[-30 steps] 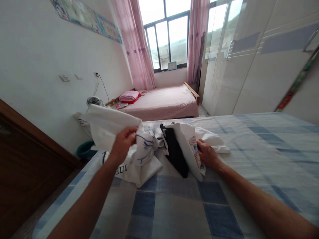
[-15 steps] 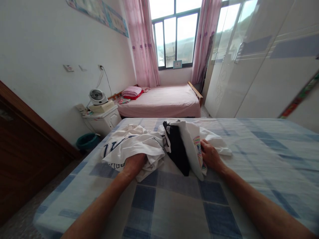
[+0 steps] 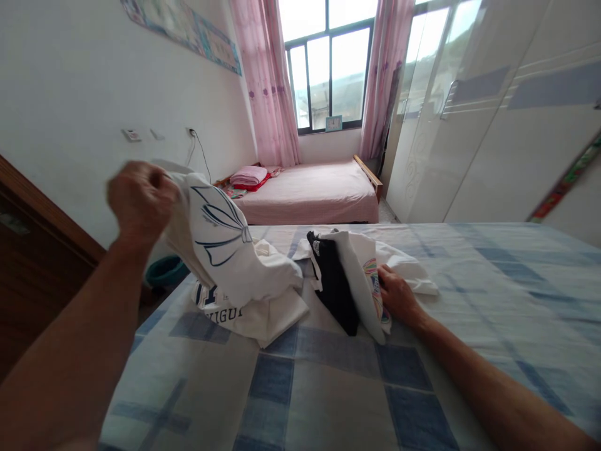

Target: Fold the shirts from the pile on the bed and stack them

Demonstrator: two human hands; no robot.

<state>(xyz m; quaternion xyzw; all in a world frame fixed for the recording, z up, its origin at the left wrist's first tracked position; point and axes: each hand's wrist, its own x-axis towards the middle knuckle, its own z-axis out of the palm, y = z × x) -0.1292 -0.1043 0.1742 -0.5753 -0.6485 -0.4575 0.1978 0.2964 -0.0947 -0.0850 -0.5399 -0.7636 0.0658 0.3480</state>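
Note:
My left hand [image 3: 139, 199] is closed in a fist around a white garment with a dark blue line drawing [image 3: 224, 250], lifted up and to the left above the bed. Under it lies another white garment with dark lettering [image 3: 244, 316]. My right hand [image 3: 397, 293] rests on the bed against a leaning stack of folded clothes: a white piece with a coloured print [image 3: 364, 282] and a black piece [image 3: 332, 285]. Its fingers are tucked behind the white piece.
The clothes lie on a bed with a blue and grey checked sheet [image 3: 328, 388]. A pink bed [image 3: 310, 191] stands under the window. A white wardrobe [image 3: 493, 125] fills the right wall. A teal bin [image 3: 164, 270] sits on the floor at the left.
My left hand went down onto the white pile, took hold of the garment with the line drawing, and has raised it up to the left. My right hand stayed at the stack.

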